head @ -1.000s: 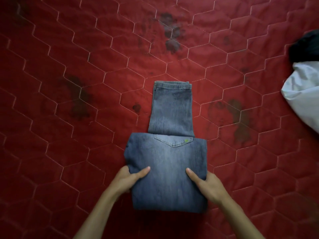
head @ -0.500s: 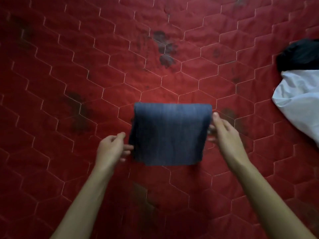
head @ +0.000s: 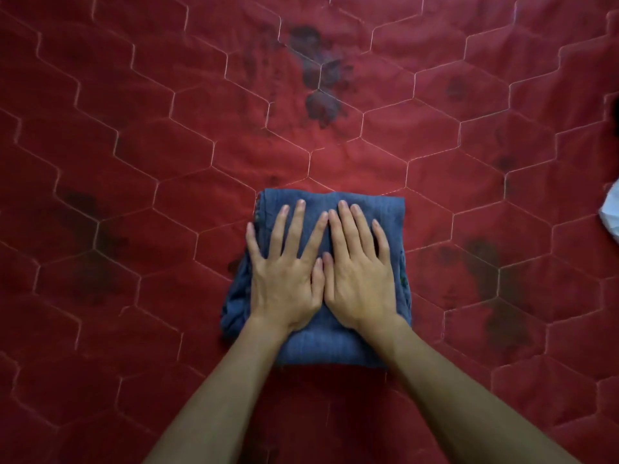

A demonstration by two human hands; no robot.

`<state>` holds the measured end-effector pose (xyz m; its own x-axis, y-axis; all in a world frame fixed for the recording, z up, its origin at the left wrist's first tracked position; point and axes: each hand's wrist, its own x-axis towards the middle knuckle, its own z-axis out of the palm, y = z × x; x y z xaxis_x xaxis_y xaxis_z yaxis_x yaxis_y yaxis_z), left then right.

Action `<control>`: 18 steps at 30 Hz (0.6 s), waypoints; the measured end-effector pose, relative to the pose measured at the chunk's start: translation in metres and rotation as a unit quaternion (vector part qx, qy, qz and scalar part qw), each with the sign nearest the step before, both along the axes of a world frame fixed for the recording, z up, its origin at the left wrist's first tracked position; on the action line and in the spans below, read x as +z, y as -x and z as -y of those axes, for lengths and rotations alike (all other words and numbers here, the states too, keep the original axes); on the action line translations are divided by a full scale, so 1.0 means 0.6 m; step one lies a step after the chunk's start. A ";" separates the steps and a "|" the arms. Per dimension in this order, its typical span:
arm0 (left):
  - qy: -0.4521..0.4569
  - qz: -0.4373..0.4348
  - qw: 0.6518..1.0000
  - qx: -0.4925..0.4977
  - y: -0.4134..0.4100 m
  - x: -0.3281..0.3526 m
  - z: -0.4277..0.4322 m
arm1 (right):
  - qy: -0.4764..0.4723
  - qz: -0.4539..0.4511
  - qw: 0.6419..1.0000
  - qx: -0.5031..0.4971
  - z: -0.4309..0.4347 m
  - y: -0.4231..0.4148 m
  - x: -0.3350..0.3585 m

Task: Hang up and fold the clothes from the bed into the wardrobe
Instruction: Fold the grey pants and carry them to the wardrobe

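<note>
- Denim, folded into a thick square: the jeans (head: 328, 349) lay on the red quilted bed cover (head: 167, 162), close in front of me.
- My left hand (head: 284, 279) and right hand (head: 360, 276) lay flat on top, side by side with thumbs touching. The fingers were straight and spread, pressing down and gripping nothing.
- I judged this the flattening step, the fold itself done.
- The next move called for sliding fingers under both side edges so the layers would not spring apart, then carrying the bundle to the wardrobe, which was out of view.
- A white garment (head: 611, 212) lay at the right edge, not yet handled.

Open quilt (head: 167, 162) all around (jeans (head: 335, 349) excepted)
</note>
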<state>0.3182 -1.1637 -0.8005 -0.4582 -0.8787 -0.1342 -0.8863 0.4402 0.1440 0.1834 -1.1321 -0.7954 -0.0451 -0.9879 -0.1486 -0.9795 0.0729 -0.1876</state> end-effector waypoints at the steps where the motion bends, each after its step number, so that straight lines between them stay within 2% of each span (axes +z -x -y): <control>1: -0.004 0.004 1.000 0.001 0.005 -0.001 0.005 | 0.007 -0.002 1.000 -0.002 0.005 0.001 -0.004; 4: -0.031 0.018 0.999 -0.008 0.006 0.026 0.006 | -0.012 0.022 0.999 0.028 0.002 0.017 0.017; 6: -0.053 0.028 0.998 0.016 -0.010 0.031 0.006 | -0.022 0.001 0.998 0.059 -0.004 0.059 0.026; 8: -0.090 0.036 0.989 0.114 -0.035 0.031 -0.003 | -0.042 -0.036 0.997 0.049 -0.016 0.107 0.029; 10: -0.110 0.038 0.967 0.228 -0.042 0.041 -0.020 | -0.058 -0.031 0.998 -0.003 -0.025 0.123 0.040; 12: -0.093 -0.015 0.959 0.269 -0.016 0.056 -0.035 | -0.046 -0.018 0.998 -0.045 -0.030 0.096 0.052; 13: -0.065 -0.052 0.973 0.216 0.001 0.061 -0.047 | -0.033 -0.015 0.997 -0.065 -0.035 0.074 0.056; 14: -0.030 -0.073 0.990 0.116 0.015 0.060 -0.064 | -0.023 -0.012 0.997 -0.079 -0.042 0.052 0.057; 16: 0.001 -0.065 0.996 -0.066 0.015 0.046 -0.094 | -0.045 -0.012 0.996 -0.075 -0.068 0.025 0.048; 18: -0.003 -0.046 0.994 -0.096 -0.005 0.026 -0.109 | -0.085 0.002 0.994 -0.069 -0.098 0.037 0.033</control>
<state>0.3214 -1.0980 -0.7851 -0.6273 -0.7737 -0.0886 -0.7696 0.5984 0.2230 0.1614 -1.0730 -0.7754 -0.1784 -0.9326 -0.3138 -0.9573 0.2383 -0.1639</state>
